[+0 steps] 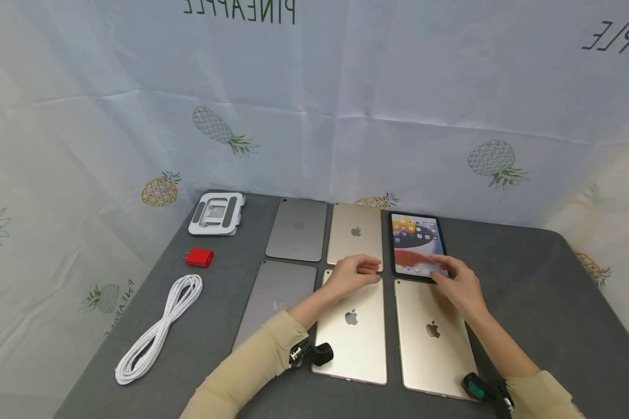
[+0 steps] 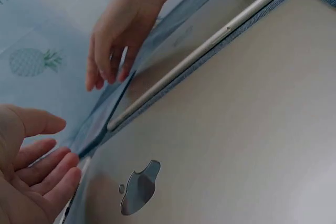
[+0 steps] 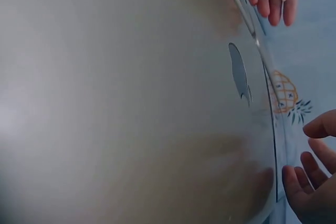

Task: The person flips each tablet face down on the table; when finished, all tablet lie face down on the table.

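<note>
In the head view, my left hand [image 1: 352, 276] hovers over the top edge of the front middle gold tablet [image 1: 350, 331], fingers loosely bent with nothing in them. The left wrist view shows its palm and spread thumb beside that tablet's back. My right hand [image 1: 460, 285] is at the lower right corner of a tablet with a lit home screen [image 1: 416, 237], above the front right gold tablet [image 1: 435, 343]. Its fingers are relaxed and hold nothing in the right wrist view. Behind the left hand lies another gold tablet [image 1: 355, 230], logo side up.
Two grey tablets, one at the back [image 1: 296, 227] and one in front [image 1: 278, 291], lie left of the gold ones. Along the table's left side are a white folding stand [image 1: 217, 213], a red charger plug [image 1: 199, 257] and a bundled white cable [image 1: 159, 329]. A pineapple-print cloth [image 1: 314, 105] hangs behind.
</note>
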Tool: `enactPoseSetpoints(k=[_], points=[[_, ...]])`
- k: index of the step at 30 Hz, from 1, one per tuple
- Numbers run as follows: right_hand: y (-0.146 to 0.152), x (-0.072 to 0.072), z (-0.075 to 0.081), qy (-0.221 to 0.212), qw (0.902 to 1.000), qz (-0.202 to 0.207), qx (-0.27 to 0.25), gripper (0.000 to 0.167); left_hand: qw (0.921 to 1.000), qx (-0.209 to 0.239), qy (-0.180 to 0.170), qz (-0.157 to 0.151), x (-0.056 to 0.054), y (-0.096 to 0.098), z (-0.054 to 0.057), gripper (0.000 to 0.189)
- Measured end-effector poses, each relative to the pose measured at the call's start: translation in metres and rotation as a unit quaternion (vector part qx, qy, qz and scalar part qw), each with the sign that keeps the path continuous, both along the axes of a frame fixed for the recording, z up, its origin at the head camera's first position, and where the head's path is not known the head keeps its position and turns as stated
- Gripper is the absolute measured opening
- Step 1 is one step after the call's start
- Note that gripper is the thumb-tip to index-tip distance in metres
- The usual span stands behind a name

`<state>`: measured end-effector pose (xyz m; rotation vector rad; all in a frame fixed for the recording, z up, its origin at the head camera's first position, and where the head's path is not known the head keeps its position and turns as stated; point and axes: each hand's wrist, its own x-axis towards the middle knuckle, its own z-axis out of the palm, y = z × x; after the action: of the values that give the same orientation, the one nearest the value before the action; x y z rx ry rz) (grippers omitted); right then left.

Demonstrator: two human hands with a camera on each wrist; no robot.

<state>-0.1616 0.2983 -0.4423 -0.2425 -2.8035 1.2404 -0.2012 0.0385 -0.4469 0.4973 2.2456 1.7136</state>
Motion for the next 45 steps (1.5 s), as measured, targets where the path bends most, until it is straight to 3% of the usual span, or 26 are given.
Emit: enactPoseSetpoints(k=[10,17,25,35,41,45], points=[[0.019,0.010,-0.004,0.007,1.0000,-0.003,0.003,0.053,0.9937,0.051,-0.098,-0.016,0.004,0.019,-0.002,0.061],[0.023,0.015,-0.005,-0.042,0.9991,0.004,0.001,0.064,0.9855,0.084,-0.146,-0.023,0.005,0.027,-0.002,0.070],[0.020,0.015,-0.004,-0.093,0.9952,0.030,-0.012,0.075,0.9691,0.122,-0.214,-0.018,0.003,0.034,0.000,0.069],[0.020,0.013,0.001,-0.116,0.9891,0.042,-0.080,0.080,0.9636,0.153,-0.219,-0.015,0.002,0.037,-0.003,0.067],[0.018,0.011,0.002,-0.118,0.9854,0.036,-0.117,0.081,0.9658,0.152,-0.209,-0.017,0.003,0.037,-0.004,0.065],[0.016,0.008,0.006,-0.115,0.9783,0.017,-0.171,0.079,0.9683,0.151,-0.198,-0.018,0.004,0.036,-0.003,0.064]])
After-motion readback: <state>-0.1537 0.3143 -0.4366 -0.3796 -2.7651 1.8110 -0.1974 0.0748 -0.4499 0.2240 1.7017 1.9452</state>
